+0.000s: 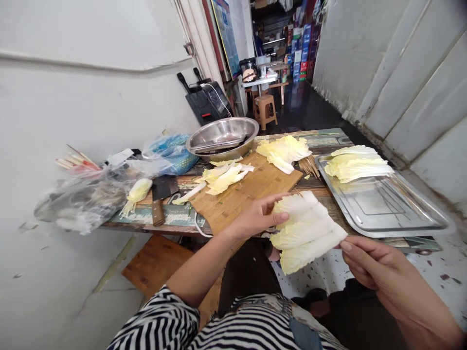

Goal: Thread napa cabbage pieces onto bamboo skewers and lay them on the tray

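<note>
Several pale napa cabbage leaves [306,231], lying side by side like a fan, are held up in front of the table's near edge. My left hand [260,214] grips their upper left side, thumb in front and fingers partly hidden behind. At their lower right corner, my right hand [365,257] is closed in a pinch; whether a stick is also between those fingers is hidden. Beyond my left hand lies a wooden cutting board [233,201] with loose cabbage leaves [228,177] on it. A larger leaf pile [286,150] rests at its far right corner, beside a bundle of bamboo skewers [309,166].
A metal tray [379,209] at right bears cabbage leaves [359,164] and skewers. A steel basin [222,133] stands at the back. Leftward are a cleaver [160,199], a small cabbage heart [137,192] and plastic bags [91,197]. A wall borders the left side.
</note>
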Demonstrator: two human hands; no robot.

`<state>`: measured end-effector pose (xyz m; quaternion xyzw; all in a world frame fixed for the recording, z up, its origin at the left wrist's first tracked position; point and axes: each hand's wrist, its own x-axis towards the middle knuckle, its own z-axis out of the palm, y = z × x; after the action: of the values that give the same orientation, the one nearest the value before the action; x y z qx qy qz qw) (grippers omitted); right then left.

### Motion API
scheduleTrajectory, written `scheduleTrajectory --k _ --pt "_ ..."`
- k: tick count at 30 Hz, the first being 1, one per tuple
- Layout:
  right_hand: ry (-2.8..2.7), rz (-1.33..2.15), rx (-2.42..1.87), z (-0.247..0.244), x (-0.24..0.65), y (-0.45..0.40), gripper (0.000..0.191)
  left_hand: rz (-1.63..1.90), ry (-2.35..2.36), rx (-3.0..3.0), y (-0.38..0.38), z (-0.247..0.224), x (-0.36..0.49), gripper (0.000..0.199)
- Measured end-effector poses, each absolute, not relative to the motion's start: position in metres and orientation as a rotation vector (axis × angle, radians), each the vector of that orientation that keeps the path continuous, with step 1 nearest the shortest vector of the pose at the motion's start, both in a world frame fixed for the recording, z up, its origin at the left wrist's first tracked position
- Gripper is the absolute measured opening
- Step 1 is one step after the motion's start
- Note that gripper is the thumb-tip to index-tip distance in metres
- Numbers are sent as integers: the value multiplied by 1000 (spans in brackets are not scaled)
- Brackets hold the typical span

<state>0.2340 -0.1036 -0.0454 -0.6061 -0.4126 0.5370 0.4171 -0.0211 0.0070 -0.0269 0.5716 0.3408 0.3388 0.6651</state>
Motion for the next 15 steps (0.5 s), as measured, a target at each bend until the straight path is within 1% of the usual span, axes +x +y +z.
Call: scheduleTrajectory --k 3,7,10,13,15 --pt "-1096 1143 -1596 -44 238 -98 51 698 826 1217 7 -33 -18 80" --pt "-1147 892 -1655 -43 247 -95 40 848 979 1328 7 -37 -18 74" --pt "-1156 782 -1675 -38 258 -97 40 992 1128 1474 6 -40 -25 70" --pt "-1108 668 -1703 -31 277 -97 41 1016 1185 1506 6 -44 -39 63" --pt "-1067 611 -1713 -25 293 -90 42 1000 1199 1448 6 -47 -48 65"
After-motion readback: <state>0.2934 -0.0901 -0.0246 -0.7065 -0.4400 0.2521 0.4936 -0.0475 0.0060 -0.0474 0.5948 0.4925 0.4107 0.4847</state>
